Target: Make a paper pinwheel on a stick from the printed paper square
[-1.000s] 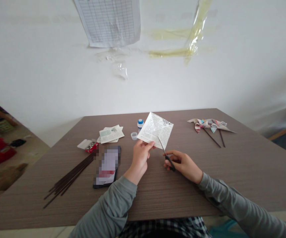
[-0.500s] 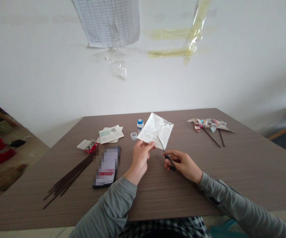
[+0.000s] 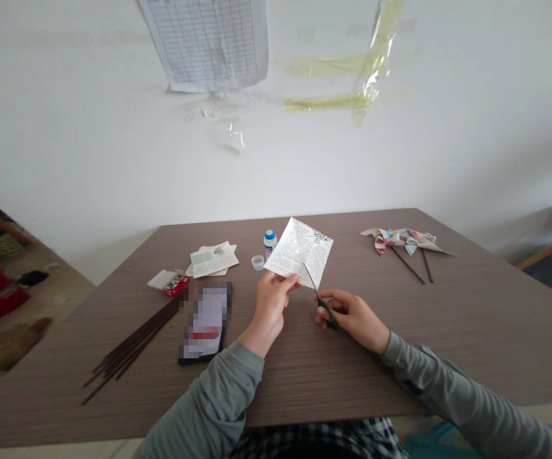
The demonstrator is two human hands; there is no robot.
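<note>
A square sheet of printed paper [image 3: 295, 250] is tilted up above the table, pinched at its lower corner by my left hand [image 3: 272, 303]. My right hand [image 3: 352, 319] is closed around the dark handles of a pair of scissors [image 3: 326, 312]. The scissor blades lie at the paper's lower right edge and point in toward its middle. Whether the blades are fully closed is too small to tell. Just behind the paper stand a small blue-capped bottle [image 3: 269, 241] and a little clear cup [image 3: 257, 262].
Left on the table [image 3: 448, 344] are paper pieces [image 3: 215, 258], an open red-and-white box [image 3: 171, 282] of small items, thin dark sticks [image 3: 137, 341] and a phone [image 3: 206, 322]. Paper pinwheels [image 3: 403, 239] on sticks lie at right. The wall [image 3: 113, 140] rises behind.
Hands, paper and scissors keep almost the same pose. The whole view has shifted very slightly.
</note>
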